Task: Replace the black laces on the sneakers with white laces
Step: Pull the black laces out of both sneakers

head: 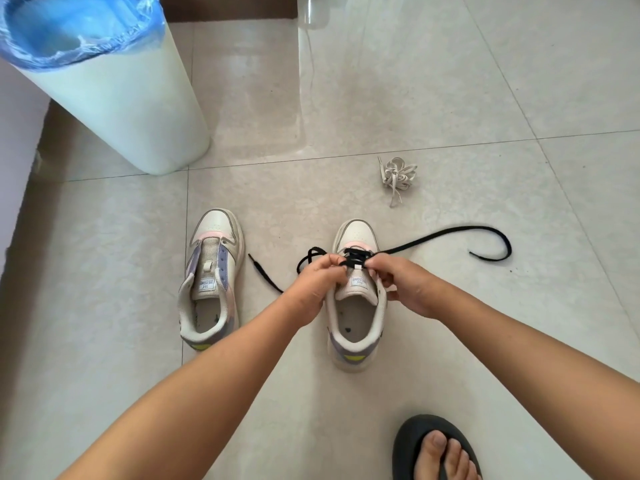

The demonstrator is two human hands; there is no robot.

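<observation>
Beside a sandalled foot (pixel 437 452), both hands, left (pixel 313 289) and right (pixel 408 285), pinch the black lace (pixel 450 237) on the right sneaker (pixel 356 327).

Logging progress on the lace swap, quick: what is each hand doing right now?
Left hand: pinches the black lace on the right-side sneaker.
Right hand: fingers curled, pinches the same lace at the eyelets.

Both hands' fingers (pixel 335 260) pinch black lace (pixel 446 234) on rt sneaker (pixel 356 327).
</observation>
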